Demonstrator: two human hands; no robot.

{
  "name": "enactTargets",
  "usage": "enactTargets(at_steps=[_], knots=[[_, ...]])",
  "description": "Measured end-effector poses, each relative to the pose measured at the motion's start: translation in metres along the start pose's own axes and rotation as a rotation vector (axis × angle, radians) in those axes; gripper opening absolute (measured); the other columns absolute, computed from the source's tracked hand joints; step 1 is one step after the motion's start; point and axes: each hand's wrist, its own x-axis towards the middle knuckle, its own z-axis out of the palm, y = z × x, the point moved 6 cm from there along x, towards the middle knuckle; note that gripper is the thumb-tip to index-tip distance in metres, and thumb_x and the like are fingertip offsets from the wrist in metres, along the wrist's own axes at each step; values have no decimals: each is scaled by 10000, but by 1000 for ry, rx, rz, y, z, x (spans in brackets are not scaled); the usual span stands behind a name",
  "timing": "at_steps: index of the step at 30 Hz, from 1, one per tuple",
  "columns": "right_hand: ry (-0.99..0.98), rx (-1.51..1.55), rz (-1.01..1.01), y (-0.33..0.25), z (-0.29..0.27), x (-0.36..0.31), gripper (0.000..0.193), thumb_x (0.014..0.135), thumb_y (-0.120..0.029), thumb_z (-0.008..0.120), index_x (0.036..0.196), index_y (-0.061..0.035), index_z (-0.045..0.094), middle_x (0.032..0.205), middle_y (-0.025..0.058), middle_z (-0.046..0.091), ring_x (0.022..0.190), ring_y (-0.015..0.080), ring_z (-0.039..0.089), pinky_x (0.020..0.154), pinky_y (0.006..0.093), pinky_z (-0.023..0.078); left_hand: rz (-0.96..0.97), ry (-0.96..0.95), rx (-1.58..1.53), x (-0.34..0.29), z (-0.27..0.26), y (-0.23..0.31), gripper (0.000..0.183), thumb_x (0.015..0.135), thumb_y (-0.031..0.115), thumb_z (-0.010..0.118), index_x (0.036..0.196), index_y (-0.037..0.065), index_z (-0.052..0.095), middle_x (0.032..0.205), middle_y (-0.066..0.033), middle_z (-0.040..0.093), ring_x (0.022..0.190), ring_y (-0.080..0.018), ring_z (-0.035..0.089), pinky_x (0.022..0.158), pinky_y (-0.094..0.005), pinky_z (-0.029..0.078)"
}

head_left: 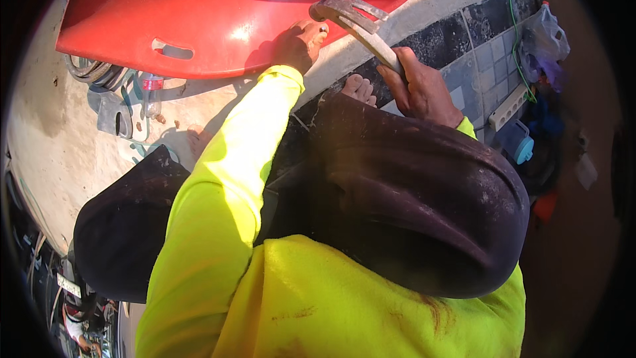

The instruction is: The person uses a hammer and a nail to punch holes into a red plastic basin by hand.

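A claw hammer (372,41) is in my right hand (424,86), whose fingers wrap round its pale handle. The hammer's grey, worn head is raised up and to the left, close over my left hand (301,43). My left hand is closed at the near edge of a large curved red plastic piece (218,26) with oblong slots. A small dark spot shows at its fingers, too small to name. What those fingers grip is hidden.
A clear plastic bottle (152,96) and coiled hose (99,73) lie on the concrete at left. On the right are a white power strip (509,107), a green cord (513,33), a plastic bag (546,36) and a blue-lidded container (520,146). My bare toes (360,87) are near the hammer.
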Motion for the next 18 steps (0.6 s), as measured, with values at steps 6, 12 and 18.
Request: enactTargets(at_steps=[6, 12, 18], knots=[[48, 20, -38, 11, 10, -14, 240, 983, -137, 634, 1172, -22, 540, 757, 182, 629, 680, 316, 666, 604, 384, 500, 41, -43, 5, -3, -2, 12, 133, 842, 98, 707, 967, 60, 686, 898, -120, 669, 855, -329, 650, 737, -417, 532], [176, 164, -67, -14, -1, -6, 226, 985, -111, 611, 1186, -22, 562, 721, 177, 596, 603, 263, 608, 566, 375, 457, 103, -7, 1, 7, -12, 13, 115, 832, 134, 722, 921, 76, 678, 872, -103, 639, 891, -332, 630, 755, -434, 519], [-166, -168, -9, 15, 13, -8, 236, 977, -181, 651, 1095, -17, 528, 837, 223, 646, 750, 427, 668, 628, 432, 530, 56, -57, 161, -6, -7, 8, 127, 821, 125, 727, 938, 92, 692, 907, -96, 654, 901, -321, 636, 771, -427, 524]])
